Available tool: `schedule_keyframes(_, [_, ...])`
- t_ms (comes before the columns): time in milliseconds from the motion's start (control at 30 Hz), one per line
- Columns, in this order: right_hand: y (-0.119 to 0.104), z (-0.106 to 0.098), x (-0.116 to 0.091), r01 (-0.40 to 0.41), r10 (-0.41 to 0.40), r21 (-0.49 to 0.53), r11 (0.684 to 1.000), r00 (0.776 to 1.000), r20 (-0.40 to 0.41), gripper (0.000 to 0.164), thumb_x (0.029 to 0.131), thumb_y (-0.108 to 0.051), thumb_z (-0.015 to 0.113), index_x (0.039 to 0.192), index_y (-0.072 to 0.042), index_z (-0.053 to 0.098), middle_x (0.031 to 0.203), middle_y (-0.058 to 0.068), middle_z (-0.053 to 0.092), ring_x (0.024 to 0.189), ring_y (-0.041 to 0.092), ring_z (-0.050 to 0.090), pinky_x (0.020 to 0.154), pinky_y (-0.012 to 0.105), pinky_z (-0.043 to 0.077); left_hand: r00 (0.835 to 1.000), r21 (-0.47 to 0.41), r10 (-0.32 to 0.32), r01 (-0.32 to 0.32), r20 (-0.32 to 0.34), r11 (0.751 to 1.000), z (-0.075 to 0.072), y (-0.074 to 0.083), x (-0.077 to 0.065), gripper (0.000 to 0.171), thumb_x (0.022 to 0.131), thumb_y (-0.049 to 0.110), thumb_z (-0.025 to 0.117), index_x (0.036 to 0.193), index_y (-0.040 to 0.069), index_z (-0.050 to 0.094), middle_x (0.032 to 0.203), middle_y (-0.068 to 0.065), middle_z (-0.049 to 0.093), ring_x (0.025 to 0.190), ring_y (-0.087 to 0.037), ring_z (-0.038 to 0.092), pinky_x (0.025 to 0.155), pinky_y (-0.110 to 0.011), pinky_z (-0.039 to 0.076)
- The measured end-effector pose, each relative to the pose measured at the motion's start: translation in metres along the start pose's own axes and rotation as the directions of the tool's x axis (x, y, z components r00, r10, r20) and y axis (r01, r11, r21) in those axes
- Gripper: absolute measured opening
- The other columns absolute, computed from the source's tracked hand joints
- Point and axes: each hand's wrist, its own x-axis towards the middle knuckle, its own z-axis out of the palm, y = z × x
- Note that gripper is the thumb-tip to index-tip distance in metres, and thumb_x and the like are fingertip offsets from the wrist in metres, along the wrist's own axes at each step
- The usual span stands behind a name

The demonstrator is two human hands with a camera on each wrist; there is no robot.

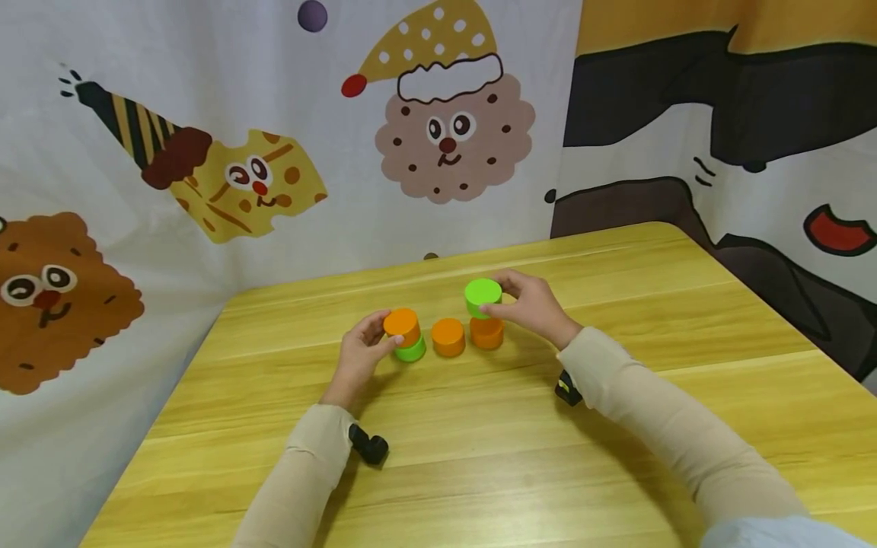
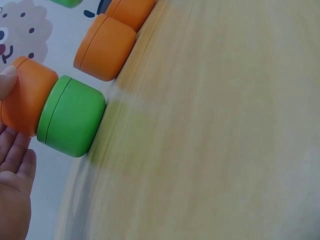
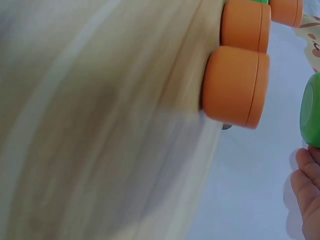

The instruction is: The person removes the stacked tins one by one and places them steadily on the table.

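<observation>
My left hand (image 1: pixel 358 352) grips an orange round container (image 1: pixel 402 326) between thumb and fingers. That container sits on top of a green round container (image 1: pixel 411 350), which stands on the table. With thumb and fingers, my right hand (image 1: pixel 533 303) holds a second green round container (image 1: pixel 483 297). In the right wrist view this green container (image 3: pixel 311 111) hangs apart above an orange round container (image 3: pixel 236 86) on the table. Between the two hands stands another orange round container (image 1: pixel 448 337), also seen in the left wrist view.
The wooden table (image 1: pixel 479 441) ends at the back against a curtain (image 1: pixel 329 228) printed with cartoon food figures. A black wrist device (image 1: pixel 368 445) shows at the left cuff, another black device (image 1: pixel 567 388) at the right cuff.
</observation>
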Motion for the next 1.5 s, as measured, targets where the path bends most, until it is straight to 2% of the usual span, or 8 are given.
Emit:
schedule_keyframes(200, [0.007, -0.007, -0.007, -0.010, 0.010, 0.010, 1.000, 1.000, -0.006, 0.046, 0.076, -0.023, 0.078, 0.114, -0.005, 0.059, 0.112, 0.011, 0.061, 0.114, 0.026, 0.055, 0.100, 0.042, 0.043, 1.000, -0.001, 0.000, 0.000, 0.013, 1.000, 0.000, 0.002, -0.001, 0.051, 0.084, 0.009, 0.068, 0.132, 0.006, 0.049, 0.131, -0.012, 0.053, 0.121, -0.021, 0.049, 0.105, -0.027, 0.037])
schedule_keyframes(500, [0.017, -0.019, -0.011, -0.039, 0.040, 0.010, 0.999, 0.998, -0.051, 0.050, 0.074, -0.024, 0.079, 0.115, -0.002, 0.058, 0.111, 0.014, 0.060, 0.111, 0.028, 0.056, 0.098, 0.044, 0.044, 1.000, -0.008, -0.005, 0.005, -0.010, 1.000, 0.002, 0.002, -0.001, 0.051, 0.083, 0.007, 0.068, 0.131, 0.006, 0.051, 0.130, -0.012, 0.053, 0.121, -0.021, 0.049, 0.105, -0.028, 0.037])
schedule_keyframes(800, [0.024, -0.029, -0.019, -0.049, 0.049, -0.007, 0.999, 0.996, -0.069, 0.045, 0.076, -0.019, 0.077, 0.112, 0.000, 0.058, 0.109, 0.016, 0.060, 0.111, 0.031, 0.056, 0.097, 0.046, 0.045, 1.000, -0.009, -0.001, 0.001, -0.001, 1.000, 0.001, 0.002, -0.002, 0.051, 0.083, 0.009, 0.069, 0.131, 0.005, 0.050, 0.130, -0.013, 0.053, 0.121, -0.022, 0.049, 0.106, -0.031, 0.037])
schedule_keyframes(1133, [0.030, -0.032, -0.021, -0.102, 0.100, -0.037, 0.994, 0.994, -0.050, 0.048, 0.076, -0.018, 0.077, 0.114, 0.001, 0.057, 0.113, 0.018, 0.059, 0.114, 0.032, 0.054, 0.098, 0.044, 0.044, 1.000, -0.017, -0.005, 0.005, 0.006, 1.000, 0.001, 0.003, -0.002, 0.052, 0.083, 0.010, 0.069, 0.131, 0.005, 0.050, 0.132, -0.014, 0.052, 0.122, -0.023, 0.048, 0.107, -0.032, 0.036])
schedule_keyframes(1300, [0.034, -0.032, -0.022, -0.129, 0.128, -0.075, 0.989, 0.992, -0.025, 0.051, 0.077, -0.019, 0.076, 0.118, 0.003, 0.055, 0.116, 0.020, 0.058, 0.115, 0.033, 0.053, 0.098, 0.044, 0.044, 0.999, -0.020, -0.038, 0.038, 0.023, 0.999, 0.002, 0.016, -0.007, 0.053, 0.084, 0.008, 0.068, 0.133, 0.002, 0.047, 0.134, -0.015, 0.049, 0.125, -0.025, 0.045, 0.108, -0.032, 0.034])
schedule_keyframes(1400, [0.035, -0.033, -0.023, -0.129, 0.129, -0.085, 0.988, 0.992, -0.005, 0.051, 0.078, -0.020, 0.075, 0.119, 0.002, 0.055, 0.117, 0.019, 0.058, 0.115, 0.033, 0.053, 0.098, 0.044, 0.044, 0.999, -0.017, -0.039, 0.039, 0.022, 0.999, 0.002, 0.014, -0.006, 0.054, 0.084, 0.008, 0.067, 0.133, 0.002, 0.047, 0.135, -0.015, 0.049, 0.125, -0.024, 0.045, 0.108, -0.031, 0.034])
schedule_keyframes(1500, [0.036, -0.033, -0.024, -0.131, 0.133, -0.086, 0.988, 0.991, 0.017, 0.052, 0.078, -0.021, 0.075, 0.120, 0.001, 0.054, 0.119, 0.019, 0.058, 0.116, 0.033, 0.052, 0.099, 0.045, 0.043, 1.000, -0.020, -0.023, 0.023, 0.013, 1.000, 0.000, 0.003, -0.001, 0.054, 0.083, 0.011, 0.069, 0.133, 0.005, 0.048, 0.134, -0.013, 0.050, 0.124, -0.022, 0.046, 0.108, -0.030, 0.034])
